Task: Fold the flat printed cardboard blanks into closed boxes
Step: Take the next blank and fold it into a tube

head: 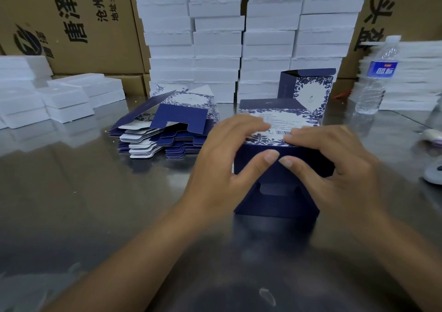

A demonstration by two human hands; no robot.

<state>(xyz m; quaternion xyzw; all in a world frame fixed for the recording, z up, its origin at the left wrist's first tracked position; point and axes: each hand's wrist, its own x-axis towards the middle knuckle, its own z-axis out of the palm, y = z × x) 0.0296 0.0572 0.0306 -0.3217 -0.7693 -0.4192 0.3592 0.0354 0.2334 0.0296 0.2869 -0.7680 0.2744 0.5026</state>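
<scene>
In the middle of the tabletop [95, 204], the left hand [224, 165] and right hand [334, 165] each keep a clasping grip on the half-formed box [275, 206], thumbs pressing its dark front panel, so closing seems underway and the flap probably needs tucking home next.

The place was a packing workroom or small warehouse. A bare steel surface [71, 192] served as the bench. Behind it stood tall stacks of identical white boxes [215, 36], with more white trays [67, 96] at the left. Brown shipping cartons [83, 24] printed with Chinese company text and an address lined the rear. A pile of flat printed blanks [167, 129], one part-folded box [277, 206] and an erected box [308, 91] sat on the surface, consistent with batch assembly.
</scene>
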